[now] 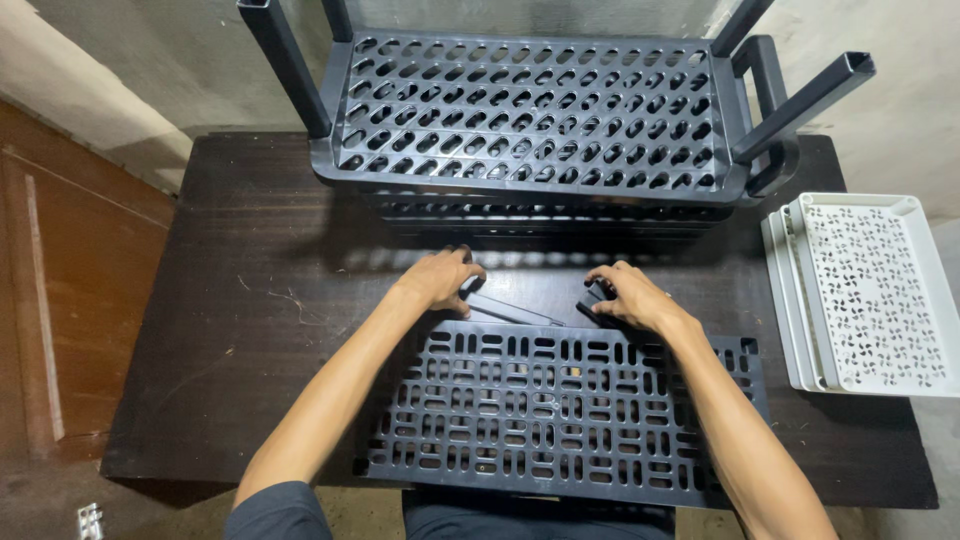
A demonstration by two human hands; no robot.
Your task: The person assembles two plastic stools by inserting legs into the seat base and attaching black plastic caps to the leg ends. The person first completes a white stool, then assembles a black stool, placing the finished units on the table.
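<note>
A flat black slotted plastic shelf panel (560,410) lies on the dark wooden table (250,300) right in front of me. Just beyond its far edge, my left hand (440,278) is closed on one end of a long black bar (515,311) that lies across the table. My right hand (625,295) grips a small black plastic piece (597,296) near the bar's other end. Behind both hands stands a black perforated shelf rack (530,115) with upright square posts.
A stack of white perforated trays (865,290) sits at the table's right edge. More black shelves lie stacked under the rack (540,215). A brown wooden door panel (70,290) is at the left, and a concrete wall is behind.
</note>
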